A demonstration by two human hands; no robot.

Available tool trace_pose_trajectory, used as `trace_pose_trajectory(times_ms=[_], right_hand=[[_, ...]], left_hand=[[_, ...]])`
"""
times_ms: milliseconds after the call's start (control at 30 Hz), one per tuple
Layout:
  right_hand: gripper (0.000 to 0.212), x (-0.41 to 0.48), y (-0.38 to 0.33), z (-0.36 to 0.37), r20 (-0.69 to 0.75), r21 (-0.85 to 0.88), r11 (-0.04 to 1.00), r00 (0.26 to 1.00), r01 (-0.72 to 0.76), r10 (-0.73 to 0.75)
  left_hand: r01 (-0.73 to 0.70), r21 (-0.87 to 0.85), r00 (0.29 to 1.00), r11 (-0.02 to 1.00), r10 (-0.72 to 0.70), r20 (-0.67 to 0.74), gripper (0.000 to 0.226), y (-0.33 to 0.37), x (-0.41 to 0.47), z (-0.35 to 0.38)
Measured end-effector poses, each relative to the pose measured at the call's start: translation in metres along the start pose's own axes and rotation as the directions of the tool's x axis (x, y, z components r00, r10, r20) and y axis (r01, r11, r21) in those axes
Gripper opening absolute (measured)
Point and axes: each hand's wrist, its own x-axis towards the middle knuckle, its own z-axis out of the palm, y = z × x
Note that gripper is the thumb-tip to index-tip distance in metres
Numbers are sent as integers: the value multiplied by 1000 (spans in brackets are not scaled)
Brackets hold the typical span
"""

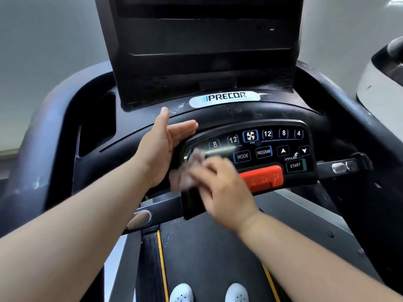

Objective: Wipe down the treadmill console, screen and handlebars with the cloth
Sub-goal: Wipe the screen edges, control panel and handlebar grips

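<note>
The black treadmill console (pixel 257 114) fills the view, with a button panel (pixel 263 152) and a red stop bar (pixel 265 177). Above it stands the dark screen (pixel 207 40). My right hand (pixel 222 188) is blurred and presses a pale cloth (pixel 187 171) against the left end of the button panel. My left hand (pixel 165 144) lies with straight fingers on the console's curved rim, just left of the panel. Handlebars with metal sensor pads stick out at the lower left (pixel 139 219) and at the right (pixel 342 167).
A cup holder recess (pixel 98 125) sits left of the screen. The running belt (pixel 209 258) with yellow lines lies below, with my white shoes (pixel 182 293) on it. A neighbouring white machine (pixel 383 79) stands at the far right.
</note>
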Motion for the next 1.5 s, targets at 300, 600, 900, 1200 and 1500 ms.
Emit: trace_pose_trajectory(times_ms=[300, 600, 900, 1200, 1500], right_hand=[[35, -19, -10, 14, -57, -22, 999, 997, -50, 48], [31, -5, 22, -21, -128, 17, 976, 967, -219, 220], [32, 0, 28, -22, -246, 18, 930, 900, -368, 361], [30, -21, 112, -68, -421, 191, 758, 645, -624, 637], [27, -61, 106, -56, -390, 359, 777, 673, -518, 629]], left_hand=[[-45, 64, 995, 997, 51, -91, 65, 0, -2, -7], [-242, 570, 910, 786, 387, -148, 53, -21, -9, 7], [-366, 886, 832, 286, 526, 174, 30, -16, -3, 47], [-468, 882, 820, -57, 344, 458, 35, -1, 23, 84], [-682, 693, 642, -235, 262, 721, 39, -25, 45, 132]])
